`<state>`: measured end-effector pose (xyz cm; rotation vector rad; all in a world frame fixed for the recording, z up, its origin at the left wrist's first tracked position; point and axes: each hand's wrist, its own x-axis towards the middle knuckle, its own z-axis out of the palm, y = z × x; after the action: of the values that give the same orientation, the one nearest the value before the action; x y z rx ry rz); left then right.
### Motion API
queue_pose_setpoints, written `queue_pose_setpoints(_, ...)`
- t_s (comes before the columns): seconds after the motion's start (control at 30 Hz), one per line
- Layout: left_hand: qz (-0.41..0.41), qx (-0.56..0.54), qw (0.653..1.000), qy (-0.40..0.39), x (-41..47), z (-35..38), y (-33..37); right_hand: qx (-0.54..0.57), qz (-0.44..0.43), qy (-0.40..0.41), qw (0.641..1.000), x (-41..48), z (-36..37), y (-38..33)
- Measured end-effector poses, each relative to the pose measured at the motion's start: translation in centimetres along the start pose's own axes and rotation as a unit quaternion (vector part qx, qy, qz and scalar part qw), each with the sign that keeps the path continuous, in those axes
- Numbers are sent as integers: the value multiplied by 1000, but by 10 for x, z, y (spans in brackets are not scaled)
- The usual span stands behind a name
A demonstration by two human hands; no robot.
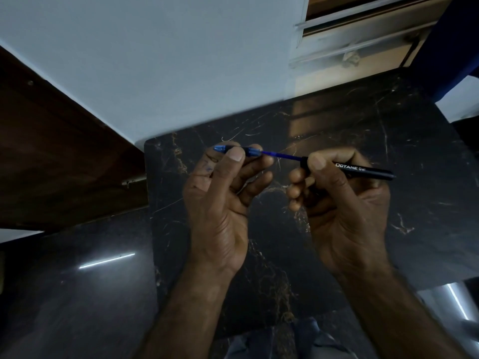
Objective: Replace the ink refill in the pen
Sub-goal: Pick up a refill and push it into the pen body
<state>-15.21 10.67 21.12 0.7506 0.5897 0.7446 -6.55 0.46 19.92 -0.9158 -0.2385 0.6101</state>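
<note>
Refill (282, 155) is spanning the gap between both sets of fingertips (236, 155), above the counter (414, 151). Left hand (220, 203) is pinching the nose section (249, 151); right hand (342, 203) is gripping the barrel (368, 171) (marked OCTANE Gel), the refill's rear end sitting inside it. Halves are apparently being separated, though insertion would look identical. Next move is calling for a straight, in-line pull, keeping the refill unbent.
</note>
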Motion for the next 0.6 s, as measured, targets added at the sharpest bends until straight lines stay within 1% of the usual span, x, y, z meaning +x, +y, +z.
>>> queue_pose_setpoints(0.13,-15,-21,1000,-1,-2,1,2,-4,-4,6,1000,-1,0,-1)
queue_pose_setpoints(0.4,-11,-19,1000,-5,-5,2,0,-4,-7,2,1000,-3,-3,-3)
queue_pose_setpoints(0.6,15,21,1000,-11,-8,5,-5,-13,-13,-7,1000,-4,-5,-4)
